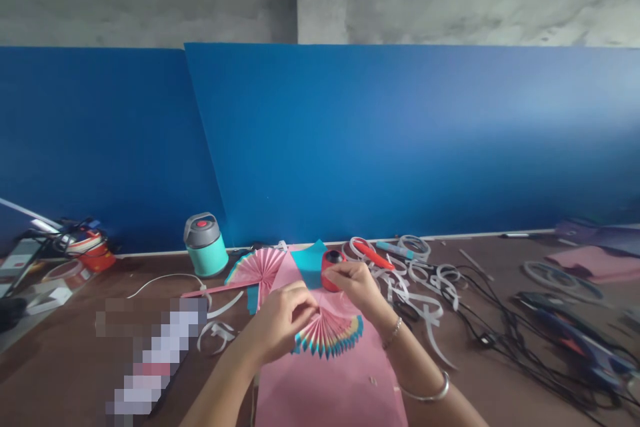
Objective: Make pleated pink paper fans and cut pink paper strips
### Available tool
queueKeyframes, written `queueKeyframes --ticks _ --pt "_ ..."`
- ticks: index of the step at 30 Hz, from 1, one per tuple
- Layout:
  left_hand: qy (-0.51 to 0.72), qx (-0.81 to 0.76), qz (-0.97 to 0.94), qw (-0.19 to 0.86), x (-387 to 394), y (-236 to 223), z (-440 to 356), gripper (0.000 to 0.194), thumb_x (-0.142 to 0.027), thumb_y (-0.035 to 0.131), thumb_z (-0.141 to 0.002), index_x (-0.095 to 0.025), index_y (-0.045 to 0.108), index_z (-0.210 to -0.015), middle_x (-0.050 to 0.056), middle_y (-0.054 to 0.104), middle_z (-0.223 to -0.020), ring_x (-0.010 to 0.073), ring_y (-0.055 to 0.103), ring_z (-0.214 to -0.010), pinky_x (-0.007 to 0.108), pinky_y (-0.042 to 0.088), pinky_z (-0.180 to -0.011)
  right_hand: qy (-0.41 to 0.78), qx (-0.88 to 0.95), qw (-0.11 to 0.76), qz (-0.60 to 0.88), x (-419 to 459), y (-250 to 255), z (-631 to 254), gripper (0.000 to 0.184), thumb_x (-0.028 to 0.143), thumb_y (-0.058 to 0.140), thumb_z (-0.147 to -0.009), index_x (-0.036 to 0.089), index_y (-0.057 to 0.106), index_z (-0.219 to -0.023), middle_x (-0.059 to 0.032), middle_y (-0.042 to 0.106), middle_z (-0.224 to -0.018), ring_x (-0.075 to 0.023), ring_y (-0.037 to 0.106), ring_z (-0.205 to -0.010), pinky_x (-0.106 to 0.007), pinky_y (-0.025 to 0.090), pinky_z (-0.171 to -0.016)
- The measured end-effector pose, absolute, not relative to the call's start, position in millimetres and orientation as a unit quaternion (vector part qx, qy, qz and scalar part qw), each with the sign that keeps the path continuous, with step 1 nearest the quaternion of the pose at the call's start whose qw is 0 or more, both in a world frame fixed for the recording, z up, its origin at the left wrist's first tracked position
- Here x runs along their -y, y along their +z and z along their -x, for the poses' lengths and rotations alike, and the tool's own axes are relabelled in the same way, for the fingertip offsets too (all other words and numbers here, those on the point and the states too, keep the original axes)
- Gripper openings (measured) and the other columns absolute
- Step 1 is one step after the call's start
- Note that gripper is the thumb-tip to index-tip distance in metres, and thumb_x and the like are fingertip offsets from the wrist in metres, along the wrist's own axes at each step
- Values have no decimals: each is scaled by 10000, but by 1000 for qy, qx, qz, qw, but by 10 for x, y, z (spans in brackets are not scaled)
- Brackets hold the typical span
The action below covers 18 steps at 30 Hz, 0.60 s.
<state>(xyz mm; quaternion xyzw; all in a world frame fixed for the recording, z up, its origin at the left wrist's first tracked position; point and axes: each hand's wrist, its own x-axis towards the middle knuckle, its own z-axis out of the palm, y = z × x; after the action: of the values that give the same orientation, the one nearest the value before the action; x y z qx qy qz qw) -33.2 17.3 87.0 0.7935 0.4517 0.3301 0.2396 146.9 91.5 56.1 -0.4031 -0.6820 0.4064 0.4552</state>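
Spreading in pink, blue-tipped pleats, the paper fan (pixel 331 335) lies on a pink sheet (pixel 330 390), at the left hand's (pixel 283 320) three to four o'clock and the right hand's (pixel 356 285) seven. Both hands are pinched narrow, the left hand by the fan's upper edge, the right hand over the red container (pixel 332 279); whether either grips anything, I cannot tell.
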Motion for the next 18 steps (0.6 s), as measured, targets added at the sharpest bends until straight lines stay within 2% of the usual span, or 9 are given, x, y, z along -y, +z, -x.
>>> queueKeyframes --ticks 4,7,9,11,12,15,18 --pt "420 -461 -735 267 -238 793 331 250 -348 490 -859 -182 616 -721 5 573 -696 134 551 -630 230 406 -557 434 678 431 408 -960 453 -1442 342 396 566 -745 124 613 -544 18 454 -508 -82 346 -486 -219 279 -463" --pt "496 -522 -625 303 -354 644 356 195 -353 534 -802 -183 608 -740 -21 554 -602 113 502 -458 217 371 -415 423 690 410 419 -943 371 -1352 293 348 552 -728 131 607 -539 21 461 -506 -82 342 -483 -220 275 -469" --pt "516 -570 -558 312 -442 536 398 167 -347 558 -767 -184 592 -755 -33 563 -565 115 491 -403 224 366 -393 415 697 396 431 -876 348 -1264 256 297 553 -710 138 588 -512 32 423 -470 -81 310 -470 -222 236 -457" --pt "527 -611 -531 259 -514 448 449 168 -345 543 -772 -185 582 -742 -27 581 -551 136 535 -432 235 391 -433 393 710 372 451 -761 363 -1166 232 237 550 -700 145 574 -489 35 401 -438 -85 303 -463 -226 205 -454" --pt "512 -636 -534 219 -539 415 471 152 -326 540 -774 -185 582 -733 -20 595 -555 147 561 -464 242 405 -469 344 741 337 468 -693 382 -1120 223 205 533 -712 148 580 -502 27 431 -451 -90 329 -476 -228 213 -467" --pt "422 -705 -563 92 -566 354 500 134 -235 524 -774 -191 569 -656 1 623 -600 163 608 -597 247 406 -576 215 819 263 462 -503 463 -1025 227 105 490 -722 152 572 -516 6 505 -504 -92 372 -503 -236 214 -498" --pt "348 -715 -606 14 -537 327 464 181 -183 476 -795 -195 550 -631 9 626 -675 158 603 -682 239 385 -608 148 842 250 456 -420 539 -1021 228 83 481 -737 159 544 -532 11 517 -531 -88 365 -506 -239 191 -498"
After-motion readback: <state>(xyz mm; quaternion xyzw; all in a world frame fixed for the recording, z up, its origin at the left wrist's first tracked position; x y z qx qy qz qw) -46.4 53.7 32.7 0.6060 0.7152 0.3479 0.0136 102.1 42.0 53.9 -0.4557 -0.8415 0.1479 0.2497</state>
